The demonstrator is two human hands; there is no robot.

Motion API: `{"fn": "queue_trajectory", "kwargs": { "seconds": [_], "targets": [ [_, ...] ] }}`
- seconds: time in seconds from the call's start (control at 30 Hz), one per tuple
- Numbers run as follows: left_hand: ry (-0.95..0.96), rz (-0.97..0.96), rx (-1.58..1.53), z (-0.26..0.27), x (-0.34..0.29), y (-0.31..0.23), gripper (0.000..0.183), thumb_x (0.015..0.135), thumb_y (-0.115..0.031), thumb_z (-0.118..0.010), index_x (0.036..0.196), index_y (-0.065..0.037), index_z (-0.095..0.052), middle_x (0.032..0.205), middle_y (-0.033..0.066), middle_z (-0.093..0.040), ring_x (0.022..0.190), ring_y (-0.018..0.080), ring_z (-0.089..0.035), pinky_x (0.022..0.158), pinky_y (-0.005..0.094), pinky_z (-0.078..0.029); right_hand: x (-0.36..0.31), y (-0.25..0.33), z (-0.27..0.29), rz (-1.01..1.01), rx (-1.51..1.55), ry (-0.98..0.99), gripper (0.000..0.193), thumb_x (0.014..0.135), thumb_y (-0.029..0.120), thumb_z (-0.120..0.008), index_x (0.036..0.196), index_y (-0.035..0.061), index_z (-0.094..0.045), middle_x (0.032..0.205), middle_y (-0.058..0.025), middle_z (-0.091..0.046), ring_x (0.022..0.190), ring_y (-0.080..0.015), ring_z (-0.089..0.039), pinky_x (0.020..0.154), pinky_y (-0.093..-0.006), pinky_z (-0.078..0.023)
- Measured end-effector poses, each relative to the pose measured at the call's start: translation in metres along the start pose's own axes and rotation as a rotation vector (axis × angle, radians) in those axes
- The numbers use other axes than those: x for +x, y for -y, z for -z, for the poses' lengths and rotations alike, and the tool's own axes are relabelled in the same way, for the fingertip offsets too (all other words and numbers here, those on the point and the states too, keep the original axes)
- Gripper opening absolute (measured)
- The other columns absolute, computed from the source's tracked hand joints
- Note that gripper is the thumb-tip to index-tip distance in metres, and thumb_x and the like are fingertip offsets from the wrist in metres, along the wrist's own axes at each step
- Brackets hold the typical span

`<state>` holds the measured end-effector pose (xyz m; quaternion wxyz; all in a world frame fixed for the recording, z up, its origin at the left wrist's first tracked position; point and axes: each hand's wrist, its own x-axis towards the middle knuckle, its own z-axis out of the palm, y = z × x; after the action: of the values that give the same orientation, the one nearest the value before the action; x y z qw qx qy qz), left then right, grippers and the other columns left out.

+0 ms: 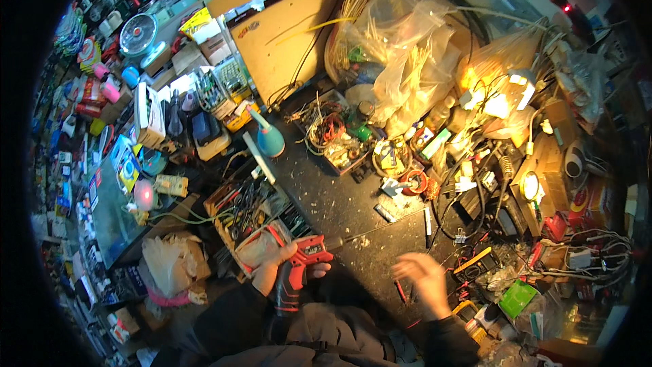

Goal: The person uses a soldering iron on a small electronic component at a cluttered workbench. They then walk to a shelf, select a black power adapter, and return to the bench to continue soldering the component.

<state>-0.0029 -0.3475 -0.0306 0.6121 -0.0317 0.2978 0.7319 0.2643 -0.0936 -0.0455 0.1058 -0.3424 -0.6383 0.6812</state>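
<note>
My left hand (273, 270) is wrapped round a red and black cordless drill (299, 265), held low over the near edge of the dark workbench (299, 183). From the drill's nose a long thin bit points right across the bench top. My right hand (422, 283) hovers at the near right of the bench, fingers apart and nothing in them. Close to its fingertips lies a small red-handled tool (401, 291). A yellow and black multimeter (473, 265) sits to the right of that hand.
An open toolbox (248, 214) full of hand tools stands left of the bench. A teal squeeze blower (270, 141) stands farther back. Loose cables, a lit lamp (511, 95), plastic bags (407, 47) and a green tray (517, 299) crowd the right side.
</note>
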Motion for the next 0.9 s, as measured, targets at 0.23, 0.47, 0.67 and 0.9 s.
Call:
{"fn": "queue_trajectory", "kwargs": {
  "seconds": [0.23, 0.47, 0.67, 0.9],
  "targets": [
    [-0.301, -0.029, -0.122, 0.046, -0.044, 0.012, 0.06, 0.109, -0.034, -0.059, 0.153, 0.005, -0.05, 0.141, 0.019, -0.066, 0.116, 0.0252, -0.07, 0.102, 0.0394, -0.059, -0.014, 0.011, -0.219, -0.32, 0.155, 0.42, 0.05, 0.106, 0.031, -0.072, 0.14, -0.0037, -0.059, 0.126, -0.0115, -0.069, 0.117, -0.0159, -0.063, 0.103, -0.0315, -0.05],
    [-0.191, -0.381, -0.071, 0.074, -0.128, -0.008, 0.078, 0.094, -0.012, -0.08, 0.162, -0.005, -0.042, 0.143, 0.0186, -0.067, 0.132, 0.0288, -0.065, 0.109, 0.0391, -0.052, -0.025, 0.024, -0.279, 0.152, -0.507, 0.567, 0.061, 0.084, 0.019, -0.086, 0.137, 0.0005, -0.062, 0.092, -0.0175, -0.075, 0.076, -0.0318, -0.072, 0.075, -0.038, -0.059],
    [-0.418, -0.406, -0.03, 0.103, -0.187, 0.011, 0.068, 0.102, -0.034, -0.078, 0.158, -0.007, -0.05, 0.139, 0.0074, -0.066, 0.126, 0.022, -0.063, 0.1, 0.0383, -0.054, -0.028, 0.038, -0.334, 0.419, -0.754, 0.816, 0.053, 0.084, 0.015, -0.083, 0.131, 0.0017, -0.061, 0.105, -0.0145, -0.072, 0.092, -0.0237, -0.069, 0.079, -0.0384, -0.057],
    [-0.582, -0.389, 0.09, 0.099, -0.189, 0.039, 0.044, 0.105, -0.028, -0.074, 0.141, -0.008, -0.059, 0.113, 0.0033, -0.068, 0.11, 0.0165, -0.064, 0.098, 0.0367, -0.052, -0.011, 0.016, -0.302, 0.528, -0.852, 0.854, 0.078, 0.075, 0.007, -0.076, 0.149, 0.0058, -0.053, 0.117, -0.0211, -0.069, 0.11, -0.0429, -0.066, 0.094, -0.0479, -0.052]
  ]
}}
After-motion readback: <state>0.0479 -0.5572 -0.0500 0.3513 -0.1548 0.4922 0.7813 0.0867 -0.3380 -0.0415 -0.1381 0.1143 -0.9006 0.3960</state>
